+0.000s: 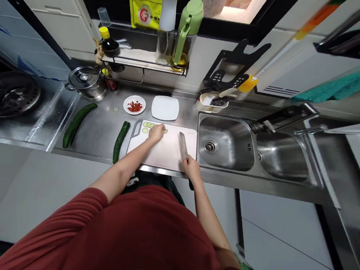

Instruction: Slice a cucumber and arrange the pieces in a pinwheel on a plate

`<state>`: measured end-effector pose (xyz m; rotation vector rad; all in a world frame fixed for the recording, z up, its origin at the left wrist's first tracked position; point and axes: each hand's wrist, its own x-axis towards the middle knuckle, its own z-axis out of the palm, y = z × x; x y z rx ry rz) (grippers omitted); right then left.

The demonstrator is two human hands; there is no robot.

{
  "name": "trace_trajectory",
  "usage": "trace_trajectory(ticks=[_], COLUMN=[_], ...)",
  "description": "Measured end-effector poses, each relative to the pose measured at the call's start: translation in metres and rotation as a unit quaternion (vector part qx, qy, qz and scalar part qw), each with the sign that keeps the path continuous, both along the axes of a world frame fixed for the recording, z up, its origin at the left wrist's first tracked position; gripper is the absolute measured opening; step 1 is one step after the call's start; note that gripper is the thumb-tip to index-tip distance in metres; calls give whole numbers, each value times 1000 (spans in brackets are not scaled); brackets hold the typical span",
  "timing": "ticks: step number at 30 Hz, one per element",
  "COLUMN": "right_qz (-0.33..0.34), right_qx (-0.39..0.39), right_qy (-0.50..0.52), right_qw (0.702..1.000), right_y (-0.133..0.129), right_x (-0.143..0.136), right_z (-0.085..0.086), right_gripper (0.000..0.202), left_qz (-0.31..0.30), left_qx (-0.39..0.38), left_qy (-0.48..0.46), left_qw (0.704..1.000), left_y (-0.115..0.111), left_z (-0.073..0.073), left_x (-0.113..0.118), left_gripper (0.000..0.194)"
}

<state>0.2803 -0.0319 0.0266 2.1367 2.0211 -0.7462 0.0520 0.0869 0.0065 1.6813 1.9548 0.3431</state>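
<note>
A white cutting board point(166, 152) with a grey handle lies at the counter's front edge. Pale green cucumber slices point(145, 130) rest at its upper left. My left hand point(156, 133) is over the slices with its fingers closed, and a slice shows by the fingertips; what they grip is too small to tell. Closed round the handle of a knife point(183, 146), my right hand point(191, 168) is at the board's lower right, the blade pointing away over the board. A cut cucumber point(121, 142) lies just left of the board, and a whole cucumber point(77, 125) farther left.
Behind the board are a white square plate point(165, 108) and a small plate of chopped red pieces point(134, 105). A steel pot point(88, 83) stands at the back left. To the right is a double sink point(226, 143) with a faucet. A bottle rack point(142, 63) hangs above.
</note>
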Motion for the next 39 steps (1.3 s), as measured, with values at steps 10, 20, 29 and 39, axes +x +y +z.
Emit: trace_trajectory(ticks=[10,20,29,39], right_qz=[77,178,200,201], right_qx=[-14,-42,-59,-72], right_qy=[-9,-51,-68,-66], right_qw=[997,982,976,975], right_y=[-11,-25,-24,-24], right_x=[-25,-50,-57,-61], right_z=[20,32,31,25], right_gripper=[35,36,36,32], left_qz=[45,50,89,94], left_qx=[-128,-30,-33,-43], left_qy=[-102,-22,-41,-35], left_qw=[985,998,995,994], left_y=[-39,-59,-55,-55], left_z=[-11,-16,-27,-23], left_x=[-41,-52,-53,-52], left_gripper=[24,23,18,17])
